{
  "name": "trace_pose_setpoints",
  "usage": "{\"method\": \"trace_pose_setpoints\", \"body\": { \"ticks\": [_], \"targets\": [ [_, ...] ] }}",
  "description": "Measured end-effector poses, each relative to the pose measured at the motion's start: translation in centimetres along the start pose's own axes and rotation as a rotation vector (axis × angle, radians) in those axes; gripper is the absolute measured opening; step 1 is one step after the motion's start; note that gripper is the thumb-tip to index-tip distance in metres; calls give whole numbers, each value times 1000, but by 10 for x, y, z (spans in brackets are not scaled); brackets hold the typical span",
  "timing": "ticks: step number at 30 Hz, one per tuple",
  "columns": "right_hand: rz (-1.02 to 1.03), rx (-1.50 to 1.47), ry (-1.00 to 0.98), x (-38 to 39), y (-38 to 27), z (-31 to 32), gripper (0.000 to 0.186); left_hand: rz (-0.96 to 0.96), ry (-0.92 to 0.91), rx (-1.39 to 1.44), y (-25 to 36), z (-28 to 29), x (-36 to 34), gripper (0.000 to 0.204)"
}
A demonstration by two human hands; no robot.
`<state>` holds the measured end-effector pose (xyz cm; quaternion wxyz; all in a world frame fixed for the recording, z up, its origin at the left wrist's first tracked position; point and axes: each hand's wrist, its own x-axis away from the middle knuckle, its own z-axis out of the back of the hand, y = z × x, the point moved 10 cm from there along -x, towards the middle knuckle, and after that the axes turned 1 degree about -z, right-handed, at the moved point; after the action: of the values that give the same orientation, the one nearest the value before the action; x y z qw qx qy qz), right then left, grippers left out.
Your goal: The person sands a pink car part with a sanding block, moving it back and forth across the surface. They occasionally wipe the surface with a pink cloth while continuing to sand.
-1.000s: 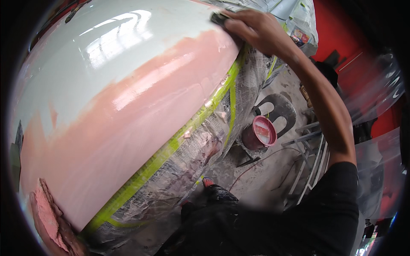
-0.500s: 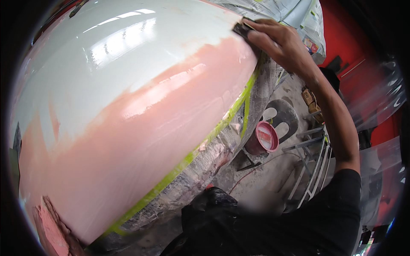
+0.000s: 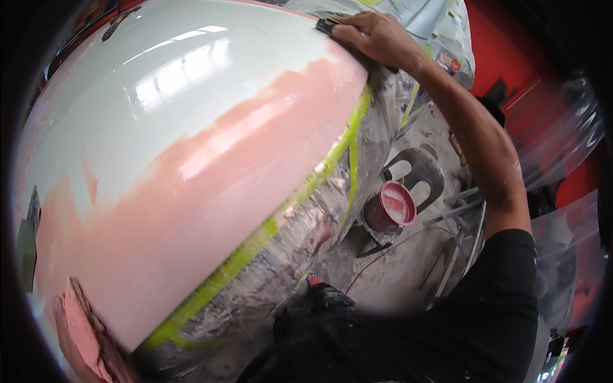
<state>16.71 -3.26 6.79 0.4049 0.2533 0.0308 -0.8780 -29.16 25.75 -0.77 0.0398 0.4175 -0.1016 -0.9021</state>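
Observation:
At the far end of a large curved panel (image 3: 172, 121), my right hand (image 3: 377, 39) is closed around a dark flat block-like tool (image 3: 329, 27) and presses it against the panel edge. The panel is glossy white, with a broad band of pink filler (image 3: 211, 198) along its near side. At the lower left, a lump of pink putty (image 3: 84, 338) sits on a brownish support (image 3: 115, 354). My left hand may be part of that brown shape, but no fingers can be made out there.
Yellow-green tape (image 3: 246, 255) and clear masking film (image 3: 268, 290) border the panel. Below stand a pink bucket (image 3: 391, 207) on a dark stool (image 3: 418, 175) and a metal ladder (image 3: 463, 223). A thin hose (image 3: 383, 258) lies on the floor. Red walling (image 3: 495, 57) rises at right.
My right hand has moved left along the panel's far edge with the dark tool. The whole view has shifted slightly, and the putty at lower left shows a little further in.

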Motion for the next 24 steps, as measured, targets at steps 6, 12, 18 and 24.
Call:
{"method": "trace_pose_setpoints", "body": {
  "ticks": [6,12,18,24],
  "targets": [
    [-221,-148,155,61,17,62,46,-92,25,-48,2,6,1,37],
    [74,-197,54,98,-77,39,45,-39,35,-108,13,7,-1,35],
    [-6,-72,23,35,-11,12,46,-26,-11,143,0,-6,2,39],
    [118,-135,165,88,-68,26,46,30,8,47,-9,4,12,40]
  ]
}}
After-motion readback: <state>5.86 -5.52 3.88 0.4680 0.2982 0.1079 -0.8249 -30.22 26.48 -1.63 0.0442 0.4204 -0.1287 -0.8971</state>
